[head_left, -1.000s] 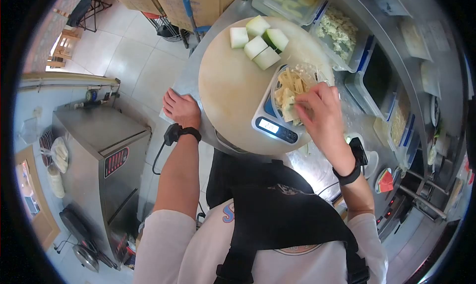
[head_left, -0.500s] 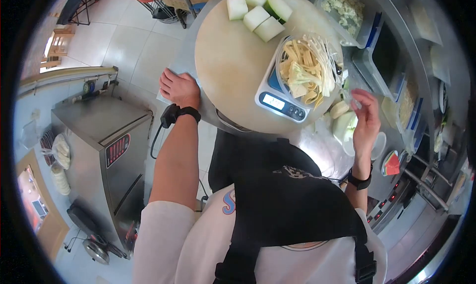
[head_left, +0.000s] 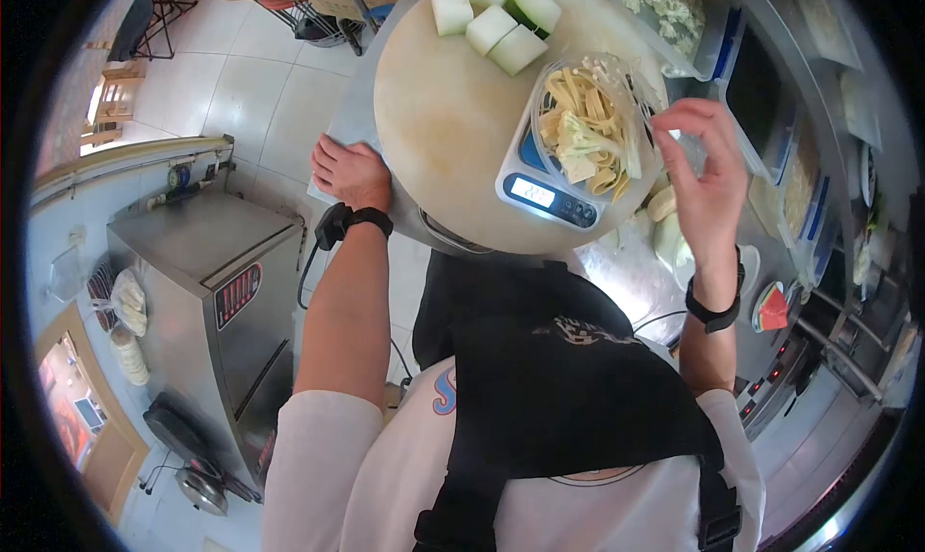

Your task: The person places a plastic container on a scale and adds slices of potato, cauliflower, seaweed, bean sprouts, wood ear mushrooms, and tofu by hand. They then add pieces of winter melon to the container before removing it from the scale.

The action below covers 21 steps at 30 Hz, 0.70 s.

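Steel counter [head_left: 356,111], upper centre; round, smooth board [head_left: 434,167] on top. My right hand [head_left: 715,171] half-curled by bowl's right rim, pinch unclear; my left hand [head_left: 353,176] released, resting on counter edge. Lit scale [head_left: 575,208] apparently weighing clear bowl [head_left: 540,97]: flat yellow strips [head_left: 605,181], knobbly floret [head_left: 578,136]; loose pile calls for light touch. Blocky green-skinned chunks [head_left: 489,29] above.

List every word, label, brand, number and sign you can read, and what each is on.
"227": lit scale display; the last digit is less certain.
"S": white shirt, beside the apron's edge; anything after it is covered.
Pale print on the black apron: not legible.
Red panel on the steel cabinet: too blurred to read.
Scale buttons: marks too small.
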Motion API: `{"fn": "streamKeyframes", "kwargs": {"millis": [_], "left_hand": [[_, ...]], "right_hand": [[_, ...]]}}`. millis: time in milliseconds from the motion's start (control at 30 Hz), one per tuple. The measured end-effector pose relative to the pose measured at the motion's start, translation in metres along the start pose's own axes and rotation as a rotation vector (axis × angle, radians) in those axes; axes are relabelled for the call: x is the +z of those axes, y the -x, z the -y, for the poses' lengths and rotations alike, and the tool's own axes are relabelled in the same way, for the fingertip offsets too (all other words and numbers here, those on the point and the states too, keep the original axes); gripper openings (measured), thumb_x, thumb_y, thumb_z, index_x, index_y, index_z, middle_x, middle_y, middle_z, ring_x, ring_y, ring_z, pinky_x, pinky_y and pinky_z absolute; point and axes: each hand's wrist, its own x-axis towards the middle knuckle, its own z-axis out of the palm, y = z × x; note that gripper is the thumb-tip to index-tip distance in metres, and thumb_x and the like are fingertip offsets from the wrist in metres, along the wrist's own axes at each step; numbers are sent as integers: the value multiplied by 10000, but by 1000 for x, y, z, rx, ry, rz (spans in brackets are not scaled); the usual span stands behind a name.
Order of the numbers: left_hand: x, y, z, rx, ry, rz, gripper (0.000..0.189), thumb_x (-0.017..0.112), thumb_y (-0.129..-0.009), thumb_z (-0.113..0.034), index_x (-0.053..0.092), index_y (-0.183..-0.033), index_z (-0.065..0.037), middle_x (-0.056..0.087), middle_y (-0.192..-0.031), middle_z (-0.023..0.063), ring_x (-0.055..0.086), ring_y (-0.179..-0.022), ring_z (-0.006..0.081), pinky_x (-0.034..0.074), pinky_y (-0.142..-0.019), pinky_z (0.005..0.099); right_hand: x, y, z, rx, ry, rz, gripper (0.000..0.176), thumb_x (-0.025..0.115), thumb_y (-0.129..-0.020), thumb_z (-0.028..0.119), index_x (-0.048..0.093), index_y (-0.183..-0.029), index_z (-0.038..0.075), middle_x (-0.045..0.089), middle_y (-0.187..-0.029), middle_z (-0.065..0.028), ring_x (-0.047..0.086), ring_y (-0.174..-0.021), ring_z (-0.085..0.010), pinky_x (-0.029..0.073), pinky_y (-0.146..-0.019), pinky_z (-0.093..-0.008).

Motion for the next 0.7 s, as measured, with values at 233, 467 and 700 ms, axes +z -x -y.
{"fn": "streamKeyframes", "kwargs": {"millis": [233, 467, 700], "left_hand": [[1, -1, 1, 52, -111, -25, 412, 460, -777, -170, 457, -1166, -34, 509, -1162, 93, 453, -1125, 244, 343, -936, 382], [8, 3, 5, 55, -157, -6, 400, 399, -806, -207, 460, -1177, -72, 503, -1179, 88, 461, -1117, 244, 359, -923, 382], [22, 3, 26, 97, -111, 92, 494, 439, -851, -365, 397, -1256, -86, 460, -1234, 94, 411, -1168, 255, 350, -932, 379]], "right_hand": [[-3, -7, -5, -26, -131, 111, 138, 555, -784, -23, 595, -910, 17, 568, -928, -93, 543, -887, -209, 423, -769, -284], [-62, -8, -111, 230, -72, 8, 125, 555, -789, -16, 598, -903, 14, 573, -903, -78, 552, -832, -163, 434, -731, -264], [-166, 75, -364, 541, 217, -365, 104, 557, -789, 1, 603, -881, 21, 606, -800, -62, 568, -720, -128, 450, -675, -256]]}}
